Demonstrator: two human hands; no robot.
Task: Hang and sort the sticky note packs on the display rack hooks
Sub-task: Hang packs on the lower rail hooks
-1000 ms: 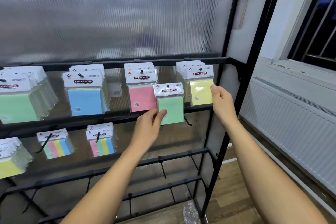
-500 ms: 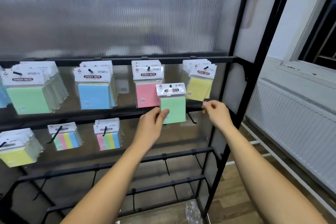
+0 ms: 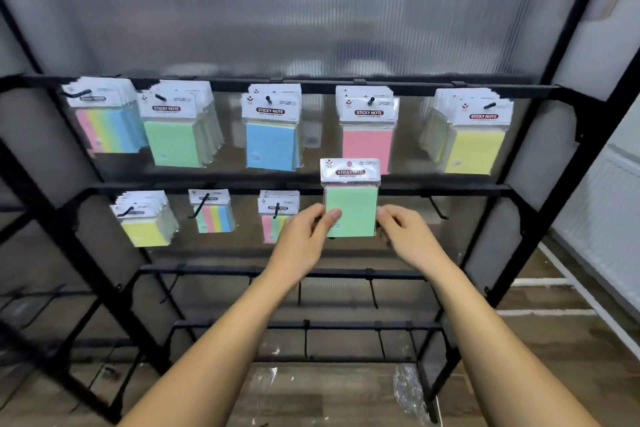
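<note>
A green sticky note pack (image 3: 350, 204) with a white header card is held upright in front of the second rail of the black display rack (image 3: 540, 211). My left hand (image 3: 304, 236) pinches its left edge, thumb on the front. My right hand (image 3: 405, 236) pinches its right edge. On the top rail hang stacks of packs: multicolour (image 3: 107, 118), green (image 3: 176, 128), blue (image 3: 272, 130), pink (image 3: 367, 128) and yellow (image 3: 472, 135). On the second rail hang yellow packs (image 3: 145, 218) and two multicolour groups (image 3: 213, 210) (image 3: 275, 217). An empty hook (image 3: 437, 208) sticks out right of the held pack.
Two lower rails carry several empty hooks (image 3: 373, 291). A ribbed translucent panel (image 3: 311, 10) backs the rack. Crumpled clear plastic (image 3: 410, 392) lies on the wooden floor by the rack's right leg. A white radiator (image 3: 609, 204) stands on the right.
My right hand left the yellow packs, came down and took the green pack's right edge. The view shifted left and down, bringing the rack's left side into sight.
</note>
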